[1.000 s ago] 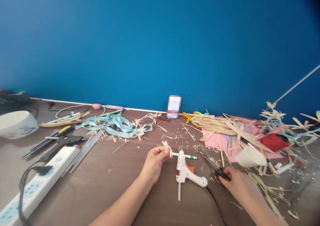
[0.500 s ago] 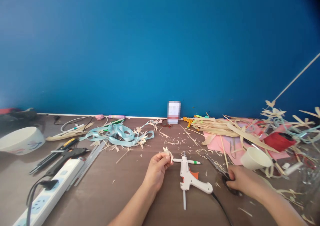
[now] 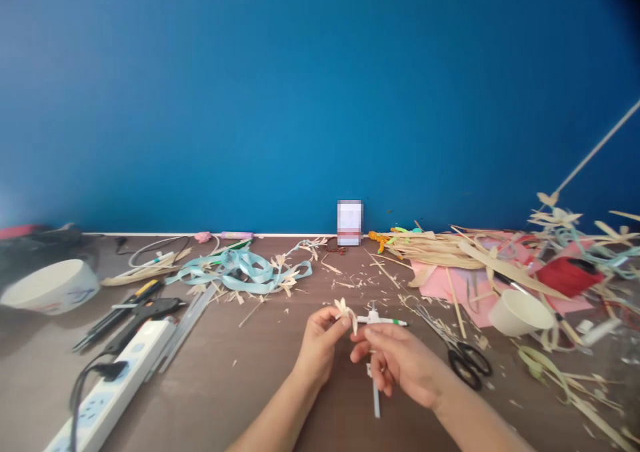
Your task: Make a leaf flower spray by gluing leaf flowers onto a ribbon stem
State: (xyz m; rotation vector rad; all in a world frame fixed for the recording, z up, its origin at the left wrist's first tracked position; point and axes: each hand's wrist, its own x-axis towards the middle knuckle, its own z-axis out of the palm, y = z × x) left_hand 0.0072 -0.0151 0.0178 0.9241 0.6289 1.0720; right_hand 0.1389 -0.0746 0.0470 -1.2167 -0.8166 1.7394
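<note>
My left hand [image 3: 320, 342] pinches a small pale straw flower [image 3: 342, 307] between thumb and fingertips. One long petal hangs down on its right side. At that petal's lower end are the thumb and forefinger of my right hand [image 3: 400, 362], closed on it, with the other fingers loosely curled. Behind and under my right hand lies a white glue gun [image 3: 373, 315], mostly covered, with its clear glue stick [image 3: 377, 399] sticking out below. A white pen with a green band [image 3: 393, 321] lies across by its nozzle. Black-handled scissors [image 3: 467, 362] rest on the table to the right.
At left are a white power strip [image 3: 117, 379], a black glue gun [image 3: 145, 312], clear glue sticks [image 3: 187, 325] and a white bowl [image 3: 53, 285]. Blue ribbon [image 3: 245, 269] lies behind. To the right are straw strips [image 3: 435, 249], pink paper [image 3: 477, 299] and a paper cup [image 3: 520, 312].
My right hand has let go of the scissors, leaving them on the table, and has moved left to the flower. My left hand still holds the flower. The view has shifted slightly.
</note>
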